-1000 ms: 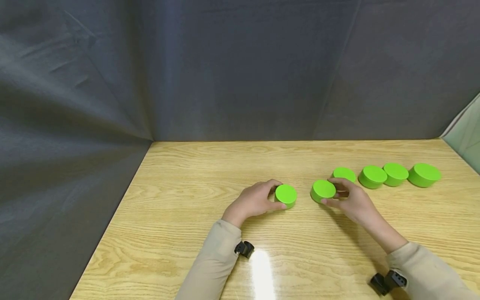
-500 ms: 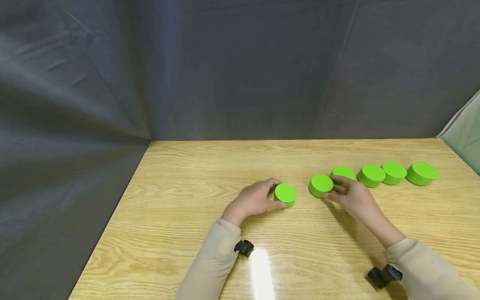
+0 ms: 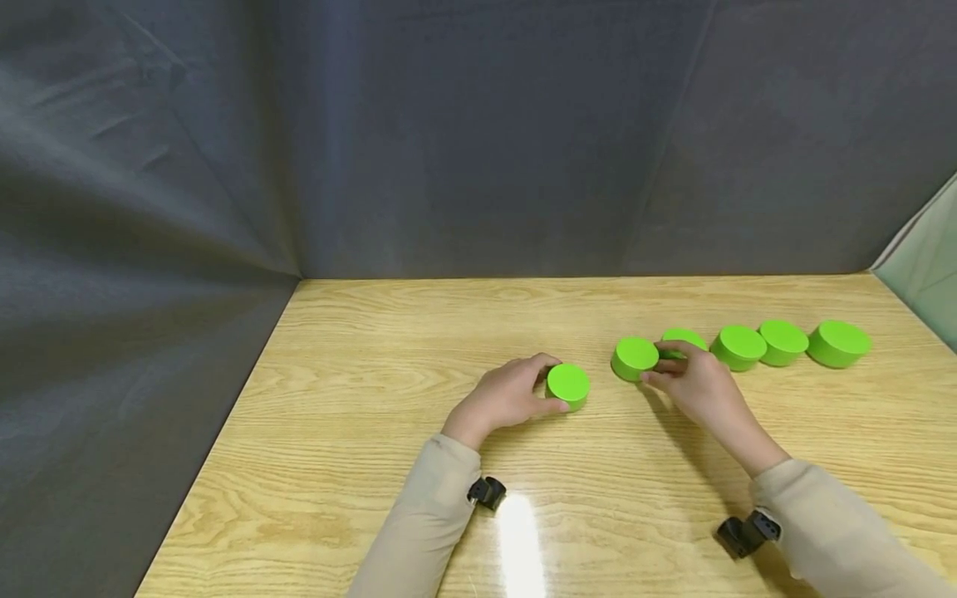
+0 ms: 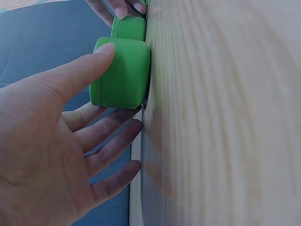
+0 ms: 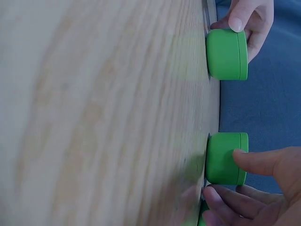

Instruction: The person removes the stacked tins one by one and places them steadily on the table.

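Observation:
In the head view my left hand (image 3: pixel 507 397) pinches a green round tin (image 3: pixel 568 385) near the middle of the table, thumb at the near side and fingers behind. The left wrist view shows the thumb on the tin's (image 4: pixel 124 73) side, just below a seam that marks its lid. My right hand (image 3: pixel 703 386) holds a second green round tin (image 3: pixel 635 357) by its right side, a short gap to the right and slightly farther back. In the right wrist view this tin (image 5: pixel 223 157) stands upright at the tabletop, apart from the left one (image 5: pixel 225 54).
Behind the right hand's fingers sits another tin (image 3: pixel 684 338), partly hidden. Several more green tins (image 3: pixel 738 347) stand in a row to its right. Grey cloth (image 3: pixel 478 141) walls the wooden table (image 3: pixel 389 332) at the back and left.
My right hand has slid its tin toward the back of the table and slightly left. The left hand and its tin stay in place.

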`<move>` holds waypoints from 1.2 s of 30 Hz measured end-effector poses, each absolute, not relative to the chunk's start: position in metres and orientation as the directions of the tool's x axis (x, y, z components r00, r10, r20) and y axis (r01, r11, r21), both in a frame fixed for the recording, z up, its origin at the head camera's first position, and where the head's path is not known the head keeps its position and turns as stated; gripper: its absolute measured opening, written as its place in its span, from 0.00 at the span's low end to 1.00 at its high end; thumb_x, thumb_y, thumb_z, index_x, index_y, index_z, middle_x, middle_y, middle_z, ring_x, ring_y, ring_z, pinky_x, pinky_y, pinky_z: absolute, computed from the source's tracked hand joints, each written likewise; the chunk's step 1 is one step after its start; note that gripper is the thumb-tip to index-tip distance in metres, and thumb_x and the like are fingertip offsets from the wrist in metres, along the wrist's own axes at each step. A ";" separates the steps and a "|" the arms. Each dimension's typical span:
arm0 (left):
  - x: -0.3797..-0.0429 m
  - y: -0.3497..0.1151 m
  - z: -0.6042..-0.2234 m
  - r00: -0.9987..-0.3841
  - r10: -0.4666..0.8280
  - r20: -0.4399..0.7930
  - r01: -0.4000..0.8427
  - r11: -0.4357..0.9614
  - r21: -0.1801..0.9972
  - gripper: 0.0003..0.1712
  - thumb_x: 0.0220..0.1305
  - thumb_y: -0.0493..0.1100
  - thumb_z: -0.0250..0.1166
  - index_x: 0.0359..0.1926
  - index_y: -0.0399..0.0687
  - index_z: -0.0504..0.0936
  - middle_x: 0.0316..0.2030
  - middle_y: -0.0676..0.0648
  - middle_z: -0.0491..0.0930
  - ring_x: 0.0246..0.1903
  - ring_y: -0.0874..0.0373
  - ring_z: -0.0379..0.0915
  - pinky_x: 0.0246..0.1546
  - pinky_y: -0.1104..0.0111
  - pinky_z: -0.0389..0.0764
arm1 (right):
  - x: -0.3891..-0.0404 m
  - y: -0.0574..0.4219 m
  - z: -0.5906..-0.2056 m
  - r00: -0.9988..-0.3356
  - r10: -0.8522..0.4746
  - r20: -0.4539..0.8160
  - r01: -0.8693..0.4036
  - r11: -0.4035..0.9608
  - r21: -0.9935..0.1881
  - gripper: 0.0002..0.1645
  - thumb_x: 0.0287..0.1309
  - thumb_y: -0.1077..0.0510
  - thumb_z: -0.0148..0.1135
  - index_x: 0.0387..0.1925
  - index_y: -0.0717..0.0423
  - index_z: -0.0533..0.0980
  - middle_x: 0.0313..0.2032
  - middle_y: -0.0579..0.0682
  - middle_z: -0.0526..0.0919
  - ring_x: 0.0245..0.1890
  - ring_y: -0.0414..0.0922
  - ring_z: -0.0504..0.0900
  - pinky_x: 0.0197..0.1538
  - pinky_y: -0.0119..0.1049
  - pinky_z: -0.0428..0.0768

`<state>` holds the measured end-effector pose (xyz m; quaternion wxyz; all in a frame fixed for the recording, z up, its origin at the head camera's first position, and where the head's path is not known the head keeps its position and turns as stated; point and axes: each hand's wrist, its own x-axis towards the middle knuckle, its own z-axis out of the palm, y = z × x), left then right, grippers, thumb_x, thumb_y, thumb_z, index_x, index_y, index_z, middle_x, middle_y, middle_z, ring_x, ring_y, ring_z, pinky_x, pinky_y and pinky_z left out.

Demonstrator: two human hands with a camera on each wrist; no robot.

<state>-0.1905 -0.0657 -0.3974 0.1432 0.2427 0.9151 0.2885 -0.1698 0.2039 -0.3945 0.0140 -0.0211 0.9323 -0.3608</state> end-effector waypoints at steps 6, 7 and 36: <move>-0.190 -0.064 -0.397 -0.842 0.526 -0.121 0.360 0.714 0.601 0.34 0.62 0.57 0.70 0.66 0.57 0.72 0.58 0.54 0.77 0.58 0.60 0.73 0.56 0.61 0.74 | -0.172 0.205 -0.395 -0.999 -0.046 -0.006 -0.029 0.733 -0.679 0.37 0.62 0.57 0.67 0.65 0.75 0.65 0.44 0.67 0.84 0.43 0.61 0.83 0.37 0.41 0.79; -0.190 -0.064 -0.397 -0.843 0.525 -0.121 0.359 0.715 0.600 0.34 0.62 0.57 0.70 0.66 0.57 0.72 0.58 0.54 0.77 0.58 0.59 0.73 0.56 0.61 0.74 | -0.172 0.205 -0.396 -0.999 -0.047 -0.007 -0.029 0.728 -0.685 0.37 0.63 0.56 0.67 0.65 0.74 0.65 0.45 0.67 0.84 0.43 0.61 0.83 0.38 0.42 0.79; -0.191 -0.066 -0.395 -0.839 0.528 -0.132 0.361 0.722 0.591 0.34 0.63 0.58 0.69 0.67 0.58 0.71 0.59 0.55 0.76 0.58 0.60 0.72 0.57 0.60 0.74 | -0.160 0.227 -0.390 -0.995 -0.047 0.088 -0.099 0.560 -0.823 0.33 0.66 0.53 0.64 0.66 0.67 0.68 0.54 0.67 0.79 0.40 0.18 0.75 0.40 0.19 0.77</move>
